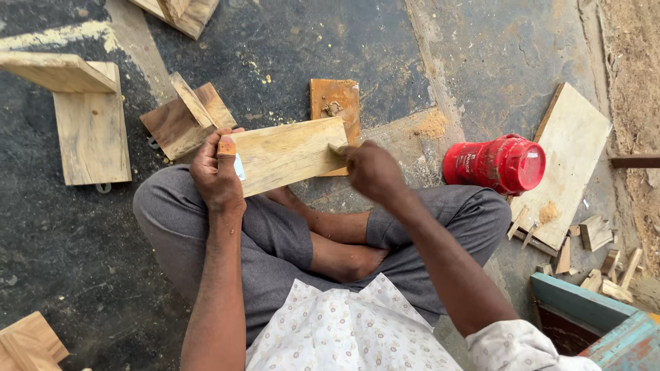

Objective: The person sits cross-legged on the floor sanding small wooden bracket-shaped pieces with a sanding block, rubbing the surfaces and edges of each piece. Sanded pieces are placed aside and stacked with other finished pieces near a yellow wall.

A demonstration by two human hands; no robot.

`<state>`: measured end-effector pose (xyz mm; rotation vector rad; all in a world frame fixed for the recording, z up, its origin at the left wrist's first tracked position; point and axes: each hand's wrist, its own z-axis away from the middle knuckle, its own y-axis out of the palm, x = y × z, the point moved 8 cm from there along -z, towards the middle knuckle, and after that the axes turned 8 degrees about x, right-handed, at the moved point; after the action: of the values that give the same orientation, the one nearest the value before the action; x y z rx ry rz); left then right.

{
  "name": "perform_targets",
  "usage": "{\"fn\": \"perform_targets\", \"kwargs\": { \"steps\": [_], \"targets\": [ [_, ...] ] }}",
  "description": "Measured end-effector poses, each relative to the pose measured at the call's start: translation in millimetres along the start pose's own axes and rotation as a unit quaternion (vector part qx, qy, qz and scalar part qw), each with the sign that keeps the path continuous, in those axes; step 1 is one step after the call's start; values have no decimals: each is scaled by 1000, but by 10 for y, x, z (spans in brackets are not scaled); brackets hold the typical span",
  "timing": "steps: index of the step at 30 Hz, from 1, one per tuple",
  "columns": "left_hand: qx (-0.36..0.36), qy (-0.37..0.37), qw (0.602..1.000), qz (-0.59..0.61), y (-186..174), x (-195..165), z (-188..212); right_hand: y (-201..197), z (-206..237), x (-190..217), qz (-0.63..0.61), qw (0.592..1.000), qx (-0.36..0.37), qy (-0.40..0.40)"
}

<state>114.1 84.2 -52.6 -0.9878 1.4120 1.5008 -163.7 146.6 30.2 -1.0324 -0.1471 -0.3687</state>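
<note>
1. Head view, over the lap: person sits cross-legged on a dark, dusty floor [330, 55]. A pale board [285, 154] is held above the knees, flat face up.
2. Left hand [218, 172]: closed on the board's left end, thumb over the top face, fingers wrapped under. A small white-blue bit shows at the thumb; kind unclear.
3. Right hand [371, 168]: closed at the board's right end, fingertips pinched on something small and pale at the edge. What it is cannot be told; it is mostly hidden by the fingers.
4. Key relation: the board's long axis runs left to right between the hands, right end tilted slightly up and away. Each hand sits at one end; the left carries the board, and the right touches only the end edge.
5. Just beyond the board, touching its far edge in the picture: an orange-brown square plate [335, 103] on the floor.
6. Right of the knee: a red jar [495, 163] on its side, resting on a plywood sheet [574, 151]. Small offcuts [595, 233] lie near it.
7. Left side: more boards [93, 127], well apart from the hands, and a darker piece [182, 120] near the left hand.
8. Lower right corner: a blue-green box [591, 323].
</note>
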Motion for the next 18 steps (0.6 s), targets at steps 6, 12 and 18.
{"fn": "perform_targets", "kwargs": {
  "steps": [6,12,18],
  "targets": [
    [-2,-24,1000,17,7,48,-66,84,-39,26,-25,994,-21,-105],
    [-10,-25,1000,11,-20,86,-44,-61,48,33,41,942,-189,-273],
    [-5,-25,1000,9,12,46,-72,14,-24,-148,143,949,-95,-263]
  ]
}}
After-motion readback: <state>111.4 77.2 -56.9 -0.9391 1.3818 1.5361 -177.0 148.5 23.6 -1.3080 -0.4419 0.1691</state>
